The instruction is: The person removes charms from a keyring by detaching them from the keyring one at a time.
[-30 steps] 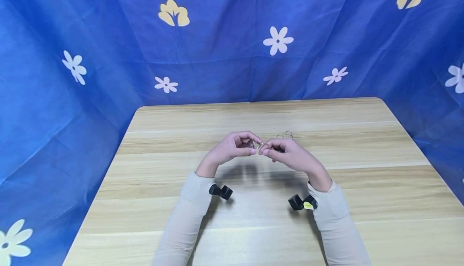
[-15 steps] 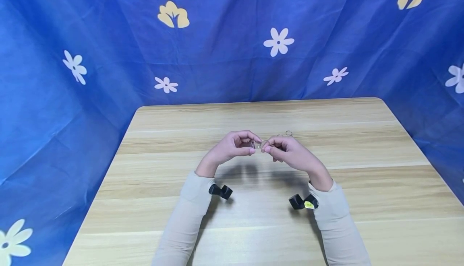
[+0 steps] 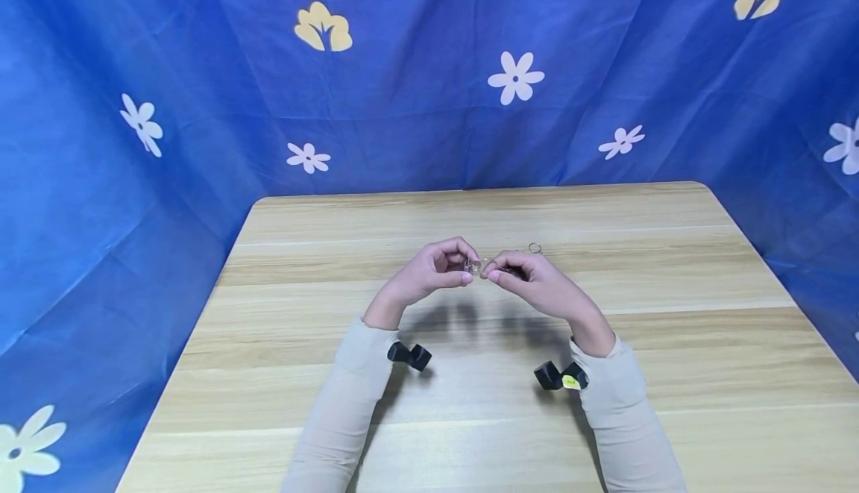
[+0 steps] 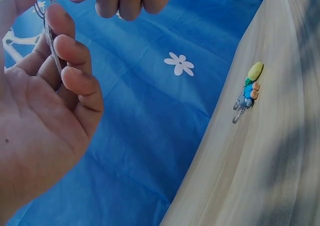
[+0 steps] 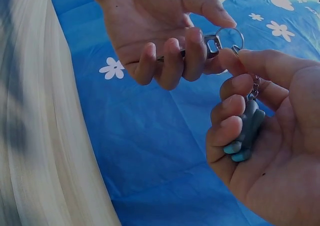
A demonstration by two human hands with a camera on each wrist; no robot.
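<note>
My left hand holds a flat metal piece with a slotted end, its far part hidden by curled fingers. A split ring joins that end, and my left thumb tip is right at it. My right hand pinches the ring's other side between thumb and index finger. A keychain, a dark grey figure with turquoise feet on a short chain, hangs in the curled fingers of my right hand. Both hands are raised over the table, fingertips close together.
On the wooden table lies another keychain, with yellow, green, blue and grey parts and a metal ring. In the head view, its ring shows just behind the right hand. A blue flowered cloth hangs around the table.
Both hands stay nearly in place with small finger shifts at the ring. A second ring, seen behind the right hand one second ago, is now hidden by it.
</note>
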